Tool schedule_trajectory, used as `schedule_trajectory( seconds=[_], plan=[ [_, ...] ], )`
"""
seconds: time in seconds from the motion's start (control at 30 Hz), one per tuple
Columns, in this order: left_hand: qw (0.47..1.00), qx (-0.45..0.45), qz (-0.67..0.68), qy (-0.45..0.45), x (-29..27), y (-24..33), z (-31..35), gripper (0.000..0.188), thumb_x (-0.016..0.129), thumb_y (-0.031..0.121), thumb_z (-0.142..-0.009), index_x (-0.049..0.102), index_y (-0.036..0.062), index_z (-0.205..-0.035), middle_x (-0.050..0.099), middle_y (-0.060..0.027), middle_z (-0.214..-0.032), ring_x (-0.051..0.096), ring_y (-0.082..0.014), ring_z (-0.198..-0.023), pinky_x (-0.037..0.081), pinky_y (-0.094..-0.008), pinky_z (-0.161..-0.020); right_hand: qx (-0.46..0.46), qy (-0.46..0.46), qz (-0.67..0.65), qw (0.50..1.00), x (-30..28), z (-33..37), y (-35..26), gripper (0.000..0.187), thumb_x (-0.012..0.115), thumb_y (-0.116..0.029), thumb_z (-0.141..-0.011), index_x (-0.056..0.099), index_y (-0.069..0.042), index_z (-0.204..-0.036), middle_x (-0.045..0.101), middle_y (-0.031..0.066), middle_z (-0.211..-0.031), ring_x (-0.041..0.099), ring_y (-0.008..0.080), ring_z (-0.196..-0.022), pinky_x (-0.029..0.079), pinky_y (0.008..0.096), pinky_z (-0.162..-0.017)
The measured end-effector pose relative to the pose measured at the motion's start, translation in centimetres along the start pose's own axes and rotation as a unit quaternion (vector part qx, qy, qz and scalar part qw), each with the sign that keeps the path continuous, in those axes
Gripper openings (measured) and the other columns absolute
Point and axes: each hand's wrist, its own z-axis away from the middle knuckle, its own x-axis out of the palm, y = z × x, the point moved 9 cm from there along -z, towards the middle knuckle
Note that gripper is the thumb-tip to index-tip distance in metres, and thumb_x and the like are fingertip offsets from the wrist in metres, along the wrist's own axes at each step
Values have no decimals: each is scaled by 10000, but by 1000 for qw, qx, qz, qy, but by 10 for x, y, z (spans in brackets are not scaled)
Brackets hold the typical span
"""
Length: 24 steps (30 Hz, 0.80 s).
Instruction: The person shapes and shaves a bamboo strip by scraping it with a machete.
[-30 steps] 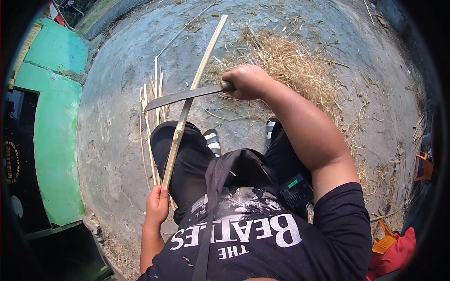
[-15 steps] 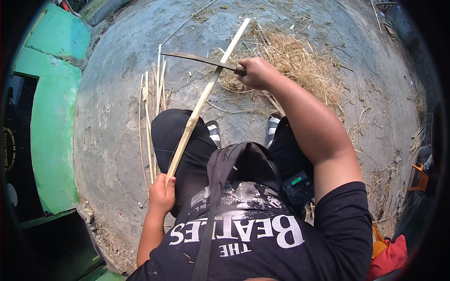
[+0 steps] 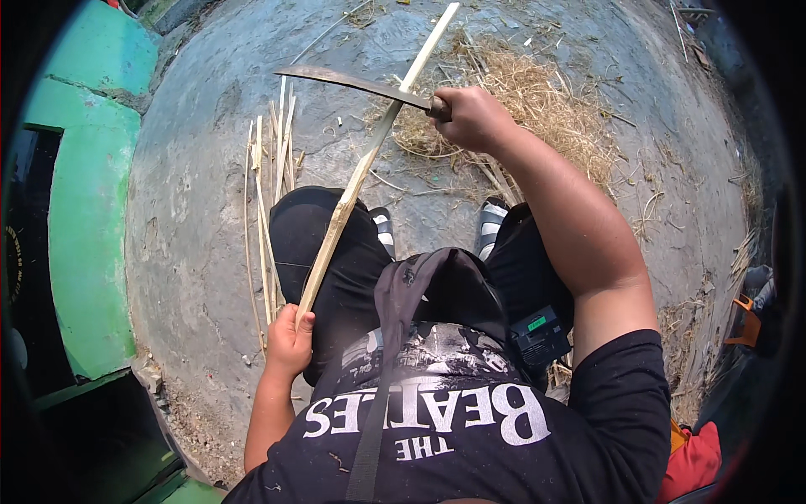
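One curved blade (image 3: 353,84), one long bamboo slat (image 3: 369,160), two striped sandals (image 3: 384,228), and one pile of shavings (image 3: 537,109).

The blade (image 3: 353,82) was dull grey metal, matt and dark with wear. The long strip (image 3: 361,172) was pale split wood, dry and fibrous, as were the thin slivers (image 3: 267,202) lying beside it. The ground (image 3: 201,210) was rough, pitted grey concrete. The shavings (image 3: 537,109) looked straw-like and coarse.

Knife handle (image 3: 438,107) (buried in the right hand (image 3: 472,118)), grip unseen.
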Motion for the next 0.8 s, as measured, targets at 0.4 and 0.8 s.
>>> schedule_trajectory(
  seconds=[0.4,0.8],
  plan=[
    [1000,18,8,0,-2,-1,0,492,596,483,-1028,553,22,-861,515,-67,-612,501,-141,-569,412,-332,-536,28,-36,-1,999,-1,-3,3,180,687,-227,-915,711,-83,-1021,738,161,-902,725,341,-850,569,454,-767],
    [1000,5,-6,-5,-1,7,-2,457,625,440,-1024,554,20,-860,524,-79,-623,497,-158,-569,415,-339,-537,56,14,-52,997,-4,-12,31,142,680,-230,-905,707,-106,-966,732,162,-862,714,367,-833,559,490,-749]
  ],
)
